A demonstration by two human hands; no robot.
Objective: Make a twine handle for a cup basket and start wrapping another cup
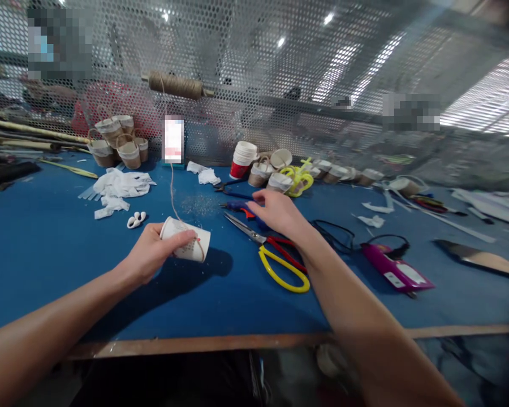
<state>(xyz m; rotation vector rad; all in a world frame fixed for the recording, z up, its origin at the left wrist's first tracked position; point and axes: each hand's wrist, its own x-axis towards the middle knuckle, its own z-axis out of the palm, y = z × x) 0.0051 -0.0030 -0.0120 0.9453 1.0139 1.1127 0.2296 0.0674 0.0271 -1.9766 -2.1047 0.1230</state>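
My left hand (150,251) grips a white paper cup (189,240) tipped on its side above the blue table. A strand of twine (172,192) drops from a spool (176,86) on the mesh to the cup, and my left thumb presses it against the side. My right hand (280,212) is closed around the rear of a blue hot glue gun (237,206), whose nozzle points left; the palm hides its handle. Just below lies a pair of scissors (261,240) with one red and one yellow handle, blades apart, partly behind my right forearm.
Twine-wrapped cups (129,154) stand at the back left, with white scraps (121,183) before them. A red-and-white cup stack (241,161), pliers (229,186) and yellow coiled strips (299,178) sit farther back. On the right are a purple device (396,268) and a dark blade (479,257).
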